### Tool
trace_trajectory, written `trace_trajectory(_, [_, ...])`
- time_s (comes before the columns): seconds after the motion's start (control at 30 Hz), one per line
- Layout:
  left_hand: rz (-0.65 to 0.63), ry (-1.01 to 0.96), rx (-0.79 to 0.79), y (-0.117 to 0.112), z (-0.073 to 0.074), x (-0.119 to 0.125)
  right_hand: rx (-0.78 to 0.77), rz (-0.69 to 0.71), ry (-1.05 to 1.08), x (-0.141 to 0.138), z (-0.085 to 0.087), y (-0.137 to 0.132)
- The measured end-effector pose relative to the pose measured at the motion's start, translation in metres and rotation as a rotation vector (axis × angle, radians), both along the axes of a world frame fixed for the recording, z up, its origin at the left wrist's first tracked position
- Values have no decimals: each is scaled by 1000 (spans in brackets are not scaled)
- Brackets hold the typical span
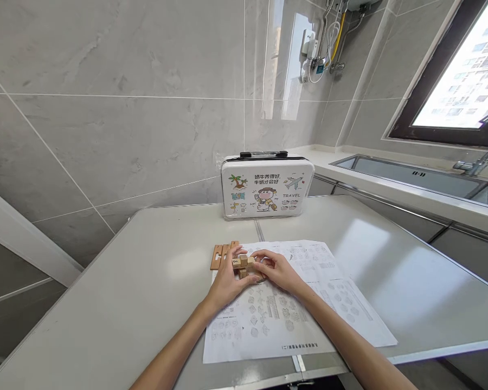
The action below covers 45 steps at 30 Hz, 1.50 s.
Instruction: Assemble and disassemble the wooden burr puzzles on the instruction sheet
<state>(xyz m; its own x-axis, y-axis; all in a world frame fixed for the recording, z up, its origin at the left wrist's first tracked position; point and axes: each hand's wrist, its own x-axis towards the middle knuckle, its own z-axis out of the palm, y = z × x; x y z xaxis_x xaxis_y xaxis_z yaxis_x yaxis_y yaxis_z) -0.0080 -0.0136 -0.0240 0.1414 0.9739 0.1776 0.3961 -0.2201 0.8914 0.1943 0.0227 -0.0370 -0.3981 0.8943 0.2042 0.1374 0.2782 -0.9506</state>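
Note:
My left hand (229, 276) and my right hand (277, 269) meet over a small wooden block puzzle (244, 263), fingers curled round its interlocked pieces. The puzzle rests on a printed instruction sheet (317, 303) full of small diagrams. Several loose notched wooden bars (222, 253) lie side by side just left of and behind my left hand, partly on the table. Both forearms reach in from the bottom edge.
A white tin case (264, 189) with cartoon travel pictures stands upright at the back of the grey table (126, 292), against the tiled wall. A steel sink (415, 176) with a tap (477, 162) is at the right, below a window.

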Motion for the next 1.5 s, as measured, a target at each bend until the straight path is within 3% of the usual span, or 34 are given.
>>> trace_trajectory(0.17, [5, -20, -5, -1, 2, 1, -79, 31, 97, 0, 2, 0])
trace_trajectory(0.4, [-90, -110, -31, 0, 5, 4, -250, -8, 225, 3, 10, 1])
trace_trajectory(0.6, [-11, -99, -19, 6, -1, 0, -274, 104, 193, 2, 18, -3])
trace_trajectory(0.73, [67, 32, 39, 4, 3, -2, -273, 162, 196, 2, 18, -4])
trace_trajectory(0.93, [115, 257, 124, -3, 11, 3, -319, -11, 339, 8, 17, 2])
trace_trajectory(1.2, [117, 387, 122, -3, 7, 1, -367, -201, 400, 9, 12, 9])
trace_trajectory(1.37, [80, 444, 133, -4, 5, 1, -270, -347, 219, 9, 2, 12])
trace_trajectory(1.5, [44, 487, 128, -4, 3, 1, -21, -491, -45, 7, -4, 11])
